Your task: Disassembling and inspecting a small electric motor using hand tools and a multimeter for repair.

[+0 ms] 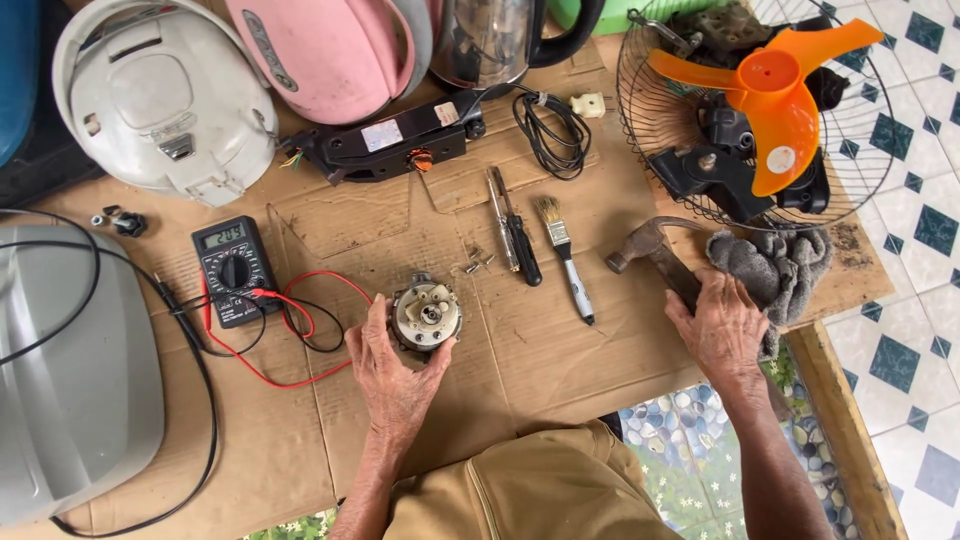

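1. The left hand [392,372], at lower centre of the frame, has its grip closed around a small round motor [426,315], fingers curled on the left rim and thumb on the right.
2. The motor rests on the cardboard-covered surface [540,350], its pale top face turned up.
3. The right hand [722,325], at centre right, has its grip closed on the handle of a hammer [650,250]; the head points left, just beside a grey rag [775,265].
4. Between the hands lie a paintbrush [562,250] and a screwdriver [515,240], side by side and apart from both hands. A few screws [478,265] lie just left of the screwdriver.
5. Left of the motor sits a multimeter [233,268], its red and black leads [290,340] looping toward the left hand.
6. Upper right holds a fan cage [650,120] with an orange blade [775,95] and black housing parts.
7. Along the top stand a white cooker [165,100], a pink appliance [330,55], a kettle [490,40], a black module [390,145] and a coiled cord [550,130].
8. A grey casing [70,380] fills the lower left.
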